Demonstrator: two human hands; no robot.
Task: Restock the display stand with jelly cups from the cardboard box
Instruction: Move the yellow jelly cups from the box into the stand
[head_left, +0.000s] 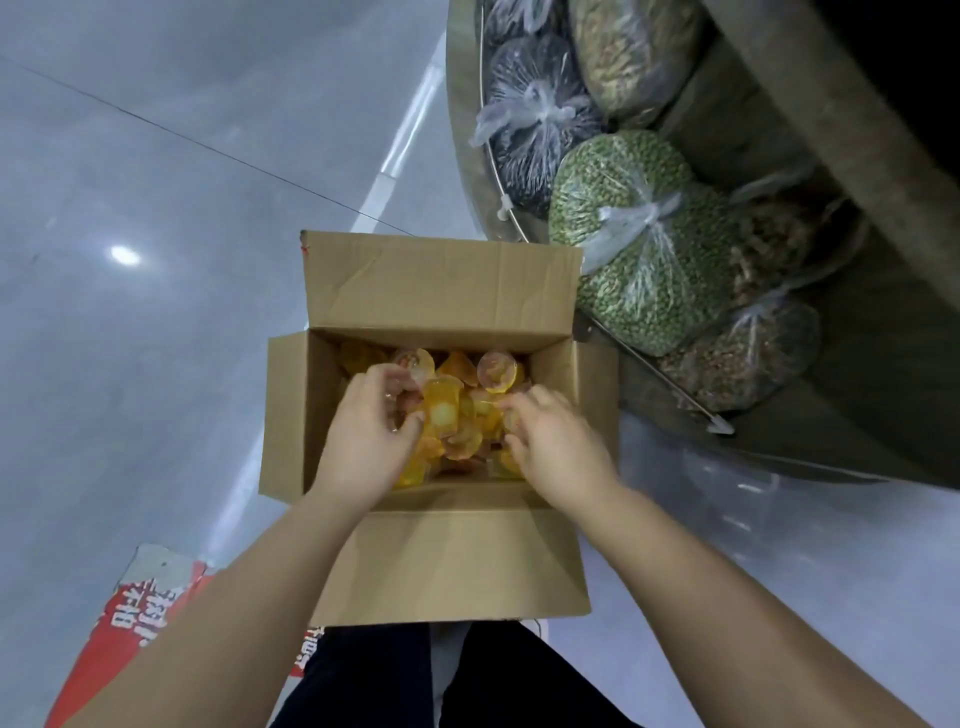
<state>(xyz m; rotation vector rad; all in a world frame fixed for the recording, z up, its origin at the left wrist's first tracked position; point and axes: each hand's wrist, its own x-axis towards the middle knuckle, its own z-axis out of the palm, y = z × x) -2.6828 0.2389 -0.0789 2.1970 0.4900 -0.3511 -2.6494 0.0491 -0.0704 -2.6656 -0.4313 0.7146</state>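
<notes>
Box: open cardboard box (441, 551) at frame centre, flaps spread, on the grey floor (130, 260).
Contents: yellow and orange jelly cups (447, 410) heaped inside.
Left hand (363, 431): in the box, fingers curled around cups.
Right hand (556, 441): in the box, fingers bent into the heap.
Upper right: tied bags of green beans (639, 244) in a bin.

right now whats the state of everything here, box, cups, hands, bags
cardboard box: on the floor, all flaps open
jelly cups: loose heap inside the box
left hand: in the box, fingers curled round cups
right hand: in the box, fingers curled into the cups
green bean bag: tied shut, on the stand
dark bean bag: tied shut, on the stand
</notes>
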